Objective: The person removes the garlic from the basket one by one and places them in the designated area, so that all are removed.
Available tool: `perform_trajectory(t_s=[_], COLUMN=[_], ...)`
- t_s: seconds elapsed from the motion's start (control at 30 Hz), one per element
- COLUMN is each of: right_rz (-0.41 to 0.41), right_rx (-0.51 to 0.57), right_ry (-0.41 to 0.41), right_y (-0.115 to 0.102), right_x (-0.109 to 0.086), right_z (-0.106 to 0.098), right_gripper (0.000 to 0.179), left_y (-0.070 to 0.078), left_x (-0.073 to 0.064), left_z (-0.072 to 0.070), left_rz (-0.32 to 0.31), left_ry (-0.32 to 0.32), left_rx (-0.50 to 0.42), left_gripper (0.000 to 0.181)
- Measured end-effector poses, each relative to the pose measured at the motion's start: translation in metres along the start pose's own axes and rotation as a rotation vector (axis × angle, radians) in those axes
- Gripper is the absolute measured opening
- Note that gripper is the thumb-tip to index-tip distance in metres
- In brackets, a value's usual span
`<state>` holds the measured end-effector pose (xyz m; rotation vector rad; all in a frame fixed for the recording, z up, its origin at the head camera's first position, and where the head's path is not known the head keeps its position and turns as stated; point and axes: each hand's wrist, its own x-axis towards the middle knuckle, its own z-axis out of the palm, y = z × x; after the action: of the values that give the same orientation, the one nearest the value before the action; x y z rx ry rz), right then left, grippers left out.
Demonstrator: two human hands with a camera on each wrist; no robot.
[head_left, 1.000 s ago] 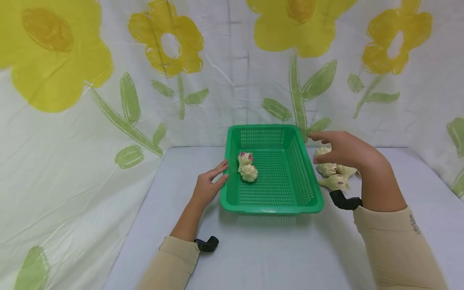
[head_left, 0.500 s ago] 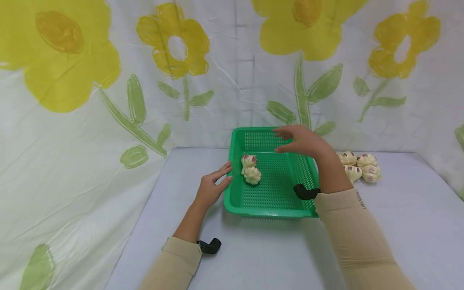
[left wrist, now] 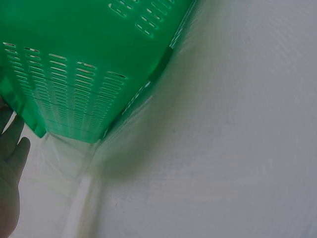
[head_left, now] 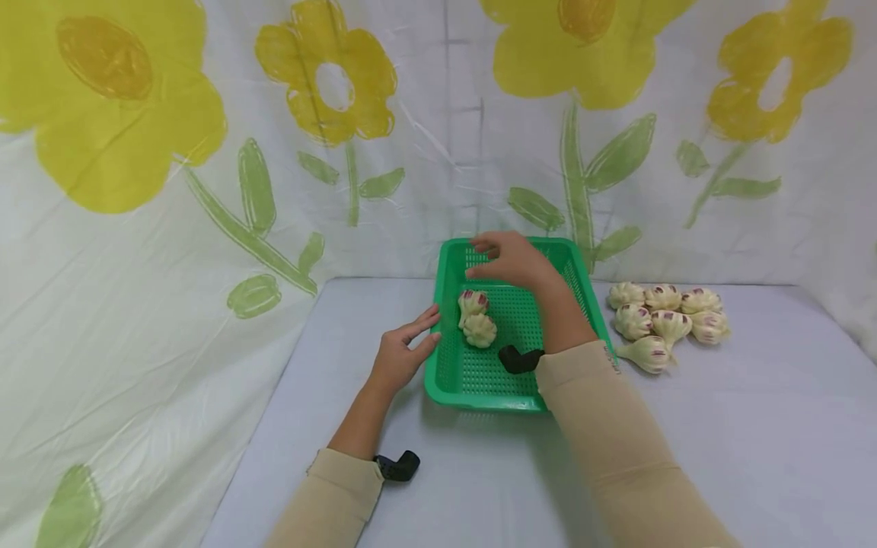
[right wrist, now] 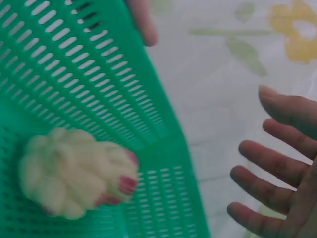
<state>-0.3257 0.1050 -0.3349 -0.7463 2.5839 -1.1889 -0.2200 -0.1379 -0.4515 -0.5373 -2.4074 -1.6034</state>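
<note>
A green plastic basket (head_left: 489,399) with slotted walls stands on the table in the head view. Two garlic bulbs, a purple-marked one (head_left: 473,303) and a paler one (head_left: 480,331), touch each other near its left wall. My left hand (head_left: 397,354) rests its fingertips against the basket's left rim, fingers extended. Above the far part of the basket hovers my right hand (head_left: 510,260), holding nothing. In the right wrist view the fingers (right wrist: 270,158) are spread and slightly bent, apart from the bulbs.
Several more garlic bulbs (head_left: 651,353) lie in a cluster on the white table (head_left: 754,426), just right of the basket. Behind the table hangs a white curtain (head_left: 411,251) printed with yellow flowers. Black wrist cameras sit on both wrists.
My right hand has moved left from above the bulb cluster to over the basket, uncovering the cluster. My left hand stays at the rim. The view has shifted slightly.
</note>
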Motion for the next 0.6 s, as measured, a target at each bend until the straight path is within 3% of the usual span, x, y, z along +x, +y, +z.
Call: perform_trajectory(t_s=[0.2, 0.4, 0.6], right_rz=[0.055, 0.115, 0.174], right_rx=[0.055, 0.113, 0.042], right_ry=[-0.067, -0.088, -0.097], right_y=[0.023, 0.041, 0.058], right_x=[0.013, 0.024, 0.027], right_z=[0.025, 0.039, 0.046], right_gripper=[0.066, 0.064, 0.064], left_y=[0.033, 0.031, 0.029], left_x=[-0.007, -0.005, -0.005], left_z=[-0.004, -0.005, -0.002], left_rz=[-0.022, 0.004, -0.011], left_ry=[-0.029, -0.005, -0.002], left_rx=[0.027, 0.032, 0.022], left_gripper=[0.039, 0.039, 0.039])
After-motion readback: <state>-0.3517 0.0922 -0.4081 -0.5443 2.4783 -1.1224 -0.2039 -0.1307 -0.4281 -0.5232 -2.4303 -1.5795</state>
